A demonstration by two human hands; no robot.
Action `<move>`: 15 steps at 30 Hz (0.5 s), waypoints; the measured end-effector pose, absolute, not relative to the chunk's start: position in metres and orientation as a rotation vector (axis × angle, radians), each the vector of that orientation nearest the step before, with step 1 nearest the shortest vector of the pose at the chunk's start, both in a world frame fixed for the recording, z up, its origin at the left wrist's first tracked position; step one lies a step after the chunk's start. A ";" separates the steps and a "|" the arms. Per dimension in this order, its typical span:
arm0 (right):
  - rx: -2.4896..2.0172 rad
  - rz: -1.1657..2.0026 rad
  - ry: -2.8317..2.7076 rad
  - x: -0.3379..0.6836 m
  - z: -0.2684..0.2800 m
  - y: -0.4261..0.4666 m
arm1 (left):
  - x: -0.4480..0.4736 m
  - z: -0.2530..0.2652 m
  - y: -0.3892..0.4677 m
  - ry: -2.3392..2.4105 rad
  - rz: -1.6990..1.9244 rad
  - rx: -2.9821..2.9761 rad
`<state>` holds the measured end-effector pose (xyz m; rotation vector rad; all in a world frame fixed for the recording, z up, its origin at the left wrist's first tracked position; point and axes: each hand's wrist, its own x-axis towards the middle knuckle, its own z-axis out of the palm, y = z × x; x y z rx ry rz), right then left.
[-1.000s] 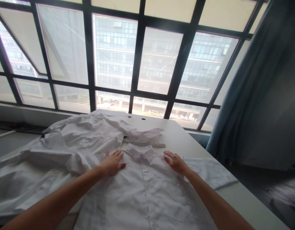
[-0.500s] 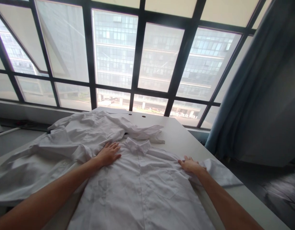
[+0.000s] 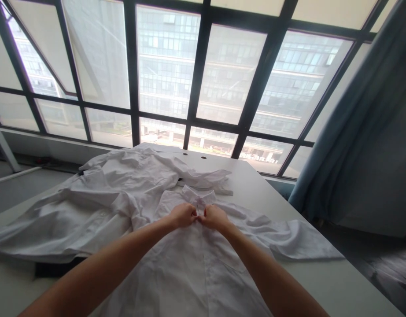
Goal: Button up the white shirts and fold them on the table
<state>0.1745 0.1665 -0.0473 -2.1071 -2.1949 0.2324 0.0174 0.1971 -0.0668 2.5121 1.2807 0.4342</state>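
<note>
A white collared shirt lies front up before me, its collar toward the window and one sleeve stretched out to the right. Just below the collar, at the front placket, my left hand is closed with its fingers pinched on the shirt. Right beside it my right hand pinches the shirt too, the two hands nearly touching. What exactly lies between the fingertips is hidden. Another white garment, crumpled, lies to the left and behind, partly against the shirt.
Both garments are on a white table with two dark holes near its far end. A dark object shows under the left garment's lower edge. Large windows stand beyond the table, and a blue-grey curtain hangs at the right.
Both hands have moved inward from the shirt's shoulders to the placket below the collar. Their fingers, spread or flat before, are now closed on the fabric. The view has shifted slightly.
</note>
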 end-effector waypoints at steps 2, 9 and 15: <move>-2.147 0.216 -2.196 0.172 -0.046 0.170 | 0.024 -0.065 0.200 1.316 0.388 2.472; -2.074 0.232 -2.099 0.180 -0.053 0.177 | 0.044 -0.065 0.211 1.371 0.345 2.398; -1.872 0.873 -1.659 0.204 -0.077 0.190 | 0.053 -0.071 0.219 1.423 0.386 2.246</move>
